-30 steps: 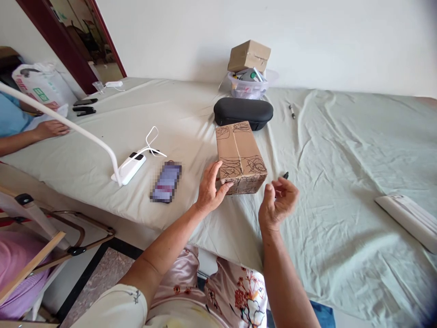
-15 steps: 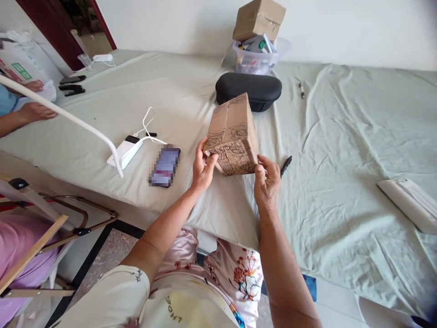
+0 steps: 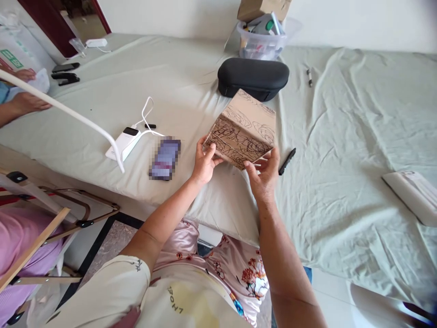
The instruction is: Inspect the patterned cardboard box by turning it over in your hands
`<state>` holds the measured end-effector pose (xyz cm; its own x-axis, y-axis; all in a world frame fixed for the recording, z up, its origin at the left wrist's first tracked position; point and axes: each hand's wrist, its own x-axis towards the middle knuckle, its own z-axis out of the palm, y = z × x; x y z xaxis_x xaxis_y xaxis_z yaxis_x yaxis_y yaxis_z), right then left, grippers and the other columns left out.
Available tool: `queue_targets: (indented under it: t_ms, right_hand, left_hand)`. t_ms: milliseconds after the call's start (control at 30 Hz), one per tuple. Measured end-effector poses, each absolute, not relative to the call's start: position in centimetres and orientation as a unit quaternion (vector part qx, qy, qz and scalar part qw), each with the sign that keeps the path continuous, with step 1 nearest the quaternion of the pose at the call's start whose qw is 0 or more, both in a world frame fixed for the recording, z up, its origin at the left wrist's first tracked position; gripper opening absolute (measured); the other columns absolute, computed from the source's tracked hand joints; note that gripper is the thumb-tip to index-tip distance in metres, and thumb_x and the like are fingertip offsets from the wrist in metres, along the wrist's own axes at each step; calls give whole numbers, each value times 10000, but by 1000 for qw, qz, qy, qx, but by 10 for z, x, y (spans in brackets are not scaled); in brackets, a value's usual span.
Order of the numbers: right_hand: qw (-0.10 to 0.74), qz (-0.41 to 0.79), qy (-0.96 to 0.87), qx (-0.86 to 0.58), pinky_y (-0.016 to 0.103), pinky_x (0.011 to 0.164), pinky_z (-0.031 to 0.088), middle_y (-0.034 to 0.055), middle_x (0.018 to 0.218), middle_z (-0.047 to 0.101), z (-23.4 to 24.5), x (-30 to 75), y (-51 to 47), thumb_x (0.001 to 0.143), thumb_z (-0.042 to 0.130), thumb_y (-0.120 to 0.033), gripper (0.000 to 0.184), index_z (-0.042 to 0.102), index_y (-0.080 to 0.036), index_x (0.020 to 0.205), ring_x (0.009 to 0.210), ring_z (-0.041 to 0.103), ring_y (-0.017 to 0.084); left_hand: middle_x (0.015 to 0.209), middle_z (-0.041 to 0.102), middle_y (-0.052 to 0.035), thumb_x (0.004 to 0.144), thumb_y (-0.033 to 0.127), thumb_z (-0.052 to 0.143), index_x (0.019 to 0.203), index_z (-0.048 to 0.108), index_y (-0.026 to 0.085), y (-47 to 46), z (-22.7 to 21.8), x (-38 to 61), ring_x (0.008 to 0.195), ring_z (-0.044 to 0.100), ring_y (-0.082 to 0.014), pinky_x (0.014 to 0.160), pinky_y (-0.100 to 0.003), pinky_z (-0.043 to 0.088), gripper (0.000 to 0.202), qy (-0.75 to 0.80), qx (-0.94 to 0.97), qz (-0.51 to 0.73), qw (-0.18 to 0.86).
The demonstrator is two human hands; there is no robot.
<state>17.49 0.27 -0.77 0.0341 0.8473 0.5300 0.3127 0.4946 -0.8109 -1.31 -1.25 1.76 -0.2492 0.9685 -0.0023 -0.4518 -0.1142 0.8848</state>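
A small brown cardboard box (image 3: pixel 244 130), scribbled over with black looping lines, is held tilted above the cloth-covered table. My left hand (image 3: pixel 205 161) grips its lower left corner, thumb on the near face. At the lower right corner my right hand (image 3: pixel 264 175) is closed on the box, its thumb on the near edge and fingers partly hidden behind. A black marker (image 3: pixel 287 161) lies on the cloth just right of my right hand. Behind the box sits a black zippered case (image 3: pixel 253 77).
Left of the box are a phone (image 3: pixel 165 158), a white power bank (image 3: pixel 123 142) with a cable, and a white curved bar (image 3: pixel 78 111). A clear plastic tub (image 3: pixel 262 43) stands at the wall. Another person's hands (image 3: pixel 30 102) are at far left. A white object (image 3: pixel 411 196) lies right.
The box has been turned in my hands, so different scribbled faces show. My right hand has shifted its grip along the lower edge. The camera view has moved slightly.
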Motion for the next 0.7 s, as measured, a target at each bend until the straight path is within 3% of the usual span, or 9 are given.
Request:
queue_targets:
  t_ms: [133, 267, 400, 533, 700]
  right_hand:
    - [502, 243, -686, -467, 256, 593, 593, 82, 1220, 641, -9, 171, -1, 856, 779, -700, 947, 386, -302, 1621, 804, 671, 157]
    - [504, 232, -681, -478, 268, 593, 606, 80, 1199, 629, -10, 172, -1, 873, 761, -692, 886, 448, -279, 1592, 784, 661, 151]
    - [545, 202, -661, -473, 303, 659, 640, 75, 1144, 627, -8, 175, -1, 924, 732, -605, 702, 556, -249, 1503, 814, 689, 166]
    - [571, 171, -666, -449, 334, 726, 658, 72, 1139, 639, -4, 174, -4, 965, 703, -511, 542, 610, -258, 1434, 850, 715, 178]
    - [578, 124, -688, -420, 347, 726, 661, 80, 1175, 627, 1, 171, -10, 994, 676, -466, 437, 640, -263, 1379, 875, 701, 179]
  left_hand:
    - [1457, 597, -92, 999, 586, 638, 1443, 423, 336, -10, 16, -18, 1293, 658, -278, 977, -484, 637, 552, 401, 303, 681, 533]
    - [1437, 608, -112, 970, 576, 678, 1380, 454, 284, -10, 9, -19, 1247, 677, -269, 977, -474, 633, 550, 399, 304, 682, 533]
    - [1376, 648, -133, 944, 625, 700, 1266, 548, 228, -9, 0, -19, 1282, 651, -268, 1040, -443, 596, 534, 500, 376, 662, 414]
    - [1246, 693, -130, 972, 605, 663, 1176, 565, 201, -6, -6, -21, 1190, 683, -247, 1080, -405, 547, 462, 562, 431, 649, 276]
    - [1239, 677, -132, 979, 561, 672, 1295, 498, 214, -6, -6, -20, 1172, 682, -254, 1077, -413, 542, 501, 565, 428, 662, 242]
